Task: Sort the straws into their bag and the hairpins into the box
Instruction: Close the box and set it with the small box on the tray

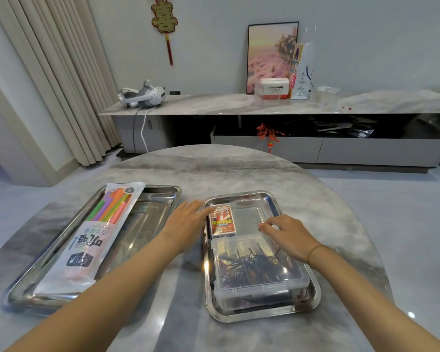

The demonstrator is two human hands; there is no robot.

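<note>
A printed plastic bag [87,242] of coloured straws [112,207] lies in the left steel tray [160,196]. In the right steel tray [267,199] sits a clear plastic box [257,265] holding several dark hairpins [252,265], with a small red-printed card box [222,221] beyond it. My left hand [186,222] is flat with straight fingers between the trays, its fingertips by the right tray's left rim. My right hand [285,232] hovers with curled fingers at the clear box's far right edge; whether it pinches anything I cannot tell.
The trays lie on a round grey marble table [239,168]. Beyond it a long low cabinet [264,105] carries a headset [142,96], a framed picture [271,57] and small boxes. Curtains [48,72] hang at the left.
</note>
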